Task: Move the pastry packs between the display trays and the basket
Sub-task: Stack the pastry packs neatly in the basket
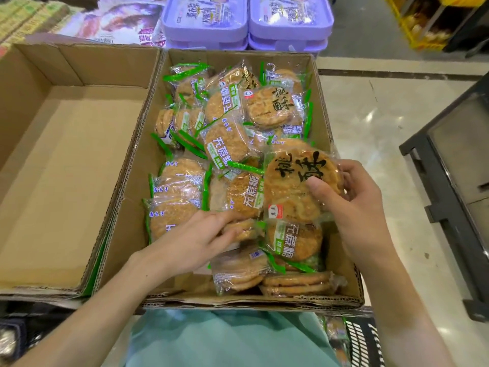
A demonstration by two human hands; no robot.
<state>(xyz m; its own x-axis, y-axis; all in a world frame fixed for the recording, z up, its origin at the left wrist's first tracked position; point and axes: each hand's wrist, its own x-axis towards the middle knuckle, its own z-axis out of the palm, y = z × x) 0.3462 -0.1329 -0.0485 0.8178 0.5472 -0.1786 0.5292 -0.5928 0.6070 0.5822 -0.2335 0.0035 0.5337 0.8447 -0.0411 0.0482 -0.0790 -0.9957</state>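
While my right hand [352, 197] grips the big pastry pack [296, 181] mid-right, I'd lift straight; left hand [209, 234] rests flat, fingers relaxed, on lower packs [238, 231].

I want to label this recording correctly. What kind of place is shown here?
Most likely a shop floor, perhaps a supermarket. An open brown cardboard tray holds many clear-wrapped round pastry packs, stacked lilac plastic tubs stand behind it, and yellow shelving rises over a polished tiled floor.

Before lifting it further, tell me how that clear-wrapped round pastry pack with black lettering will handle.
The clear-wrapped round pastry pack with black lettering probably holds flat: the right hand grips one edge without sag. Its glossy film looks slippery. The cracked pastry surface suggests it is crumbly, so squeeze lightly.
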